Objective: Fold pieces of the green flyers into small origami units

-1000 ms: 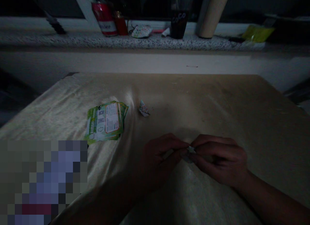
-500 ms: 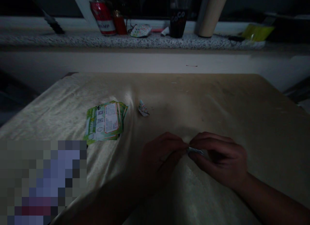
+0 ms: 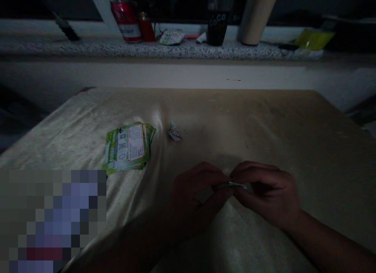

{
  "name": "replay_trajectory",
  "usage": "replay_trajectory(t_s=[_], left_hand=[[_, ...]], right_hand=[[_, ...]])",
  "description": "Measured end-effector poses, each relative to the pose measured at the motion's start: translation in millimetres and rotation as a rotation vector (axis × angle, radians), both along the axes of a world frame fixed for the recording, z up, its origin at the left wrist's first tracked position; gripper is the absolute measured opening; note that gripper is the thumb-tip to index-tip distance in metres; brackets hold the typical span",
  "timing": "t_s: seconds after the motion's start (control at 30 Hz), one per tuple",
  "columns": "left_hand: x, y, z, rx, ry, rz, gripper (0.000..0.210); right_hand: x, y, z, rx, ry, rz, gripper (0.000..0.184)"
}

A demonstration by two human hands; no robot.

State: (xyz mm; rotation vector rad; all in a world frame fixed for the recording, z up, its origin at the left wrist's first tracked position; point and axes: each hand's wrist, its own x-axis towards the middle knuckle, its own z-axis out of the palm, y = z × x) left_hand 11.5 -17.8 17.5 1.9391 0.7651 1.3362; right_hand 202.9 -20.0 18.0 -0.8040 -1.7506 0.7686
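Note:
Between the fingertips of both hands is a small piece of folded paper [image 3: 238,185], pale with dark marks and mostly covered by the fingers. My left hand [image 3: 199,190] pinches its left end, thumb below and fingers above. At the other end, my right hand [image 3: 268,188] is closed on it in the same kind of pinch. Both hands are just over the tablecloth and nearly touch. Farther up stands a small pointed piece of folded printed paper [image 3: 175,132]. To its left lies a loose stack of green printed cards [image 3: 129,147].
A shiny beige cloth [image 3: 279,120] covers the table, creased at the left. On the speckled windowsill [image 3: 188,51] behind it stand a red can [image 3: 127,22], a lighter [image 3: 147,28], crumpled printed paper [image 3: 172,37], a dark cup [image 3: 217,24], a tan cylinder [image 3: 258,18] and a yellow packet [image 3: 314,40].
My left thumb has moved right and forward along the folded paper, towards the right fingertips. The right hand has barely shifted. Cards and pointed paper lie where they were.

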Motion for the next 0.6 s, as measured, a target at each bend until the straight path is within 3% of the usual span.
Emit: replay_trajectory(t_s=[0.27, 0.4, 0.6], left_hand=[[-2.1, -3.1, -2.2, 0.014, 0.069, 0.007, 0.009], [-5.1, -2.3, -3.6, -0.102, 0.046, -0.029, 0.009], [-6.1, 2.0, -3.8, -0.305, 0.0, 0.028, 0.013]], right_hand=[[-2.6, -0.6, -2.7, -0.034, 0.014, 0.029, 0.011], [-2.4, -0.4, -3.2, -0.114, 0.051, 0.077, 0.012], [1.1, 1.7, -3.0, -0.211, 0.078, 0.098, 0.005]])
